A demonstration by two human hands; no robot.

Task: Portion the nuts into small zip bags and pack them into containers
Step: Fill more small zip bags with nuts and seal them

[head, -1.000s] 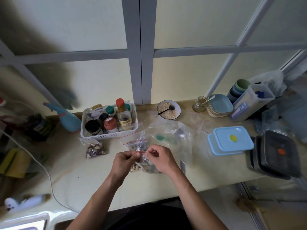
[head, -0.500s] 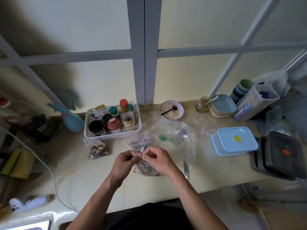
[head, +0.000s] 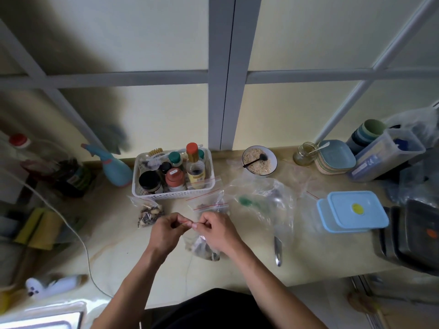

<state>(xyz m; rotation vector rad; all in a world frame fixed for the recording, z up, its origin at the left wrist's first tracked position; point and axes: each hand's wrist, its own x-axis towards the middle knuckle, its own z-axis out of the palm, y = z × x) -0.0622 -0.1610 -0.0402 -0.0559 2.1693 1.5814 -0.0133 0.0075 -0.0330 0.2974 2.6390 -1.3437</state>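
A small zip bag of mixed nuts [head: 204, 248] hangs over the counter between my hands. My left hand [head: 166, 231] and my right hand [head: 217, 230] each pinch its red zip strip at the top, fingertips close together. Another filled zip bag [head: 149, 211] lies to the left, in front of the white basket. More small zip bags [head: 210, 201] with red strips lie just beyond my hands. A large clear plastic bag [head: 263, 200] with a green scoop inside lies to the right. Two stacked light-blue lidded containers [head: 354, 212] stand further right.
A white basket [head: 174, 194] of jars and bottles stands behind the bags. A bowl of oats [head: 259, 160] with a spoon, a glass jar [head: 304, 154], stacked plates [head: 335, 157] and a clear canister [head: 384, 157] line the back. Black containers [head: 413, 236] sit at the right edge. A metal spoon [head: 277, 250] lies on the counter.
My hands stay together on the bag's zip strip, fingers shifting slightly along it. The view has drifted a little; nothing else moved.
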